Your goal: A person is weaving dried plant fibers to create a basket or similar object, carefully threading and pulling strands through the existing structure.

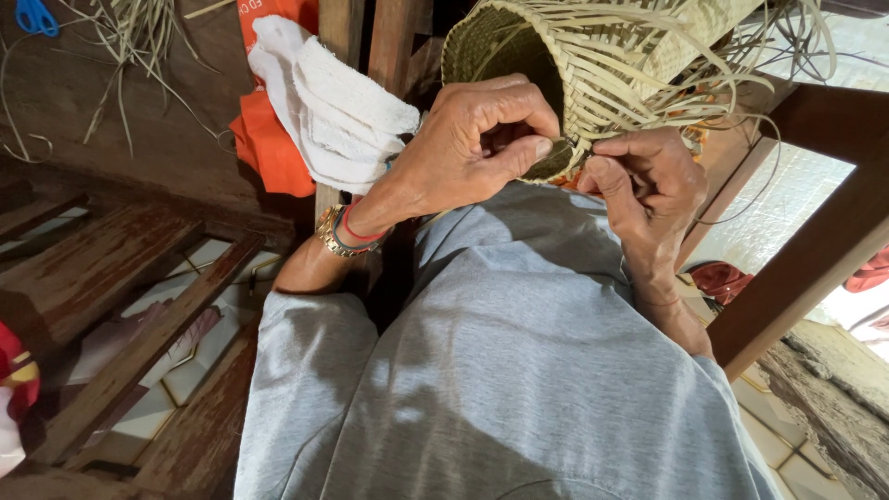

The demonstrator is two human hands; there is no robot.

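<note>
A half-woven basket (593, 74) of pale flat straw strips lies on its side above my lap, its dark mouth turned toward me and loose strips fanning out to the right. My left hand (468, 148) grips the basket's rim, thumb pressed on the edge. My right hand (648, 190) pinches a straw strip at the same rim, right next to the left thumb. Bracelets sit on my left wrist (343, 231).
A white cloth (333, 111) hangs over an orange fabric (269, 139) at upper left. Wooden frame beams (130, 356) run at the left over tiled floor. A dark wooden beam (815, 250) crosses at the right. Loose straw (130, 37) and blue scissors (35, 16) lie at top left.
</note>
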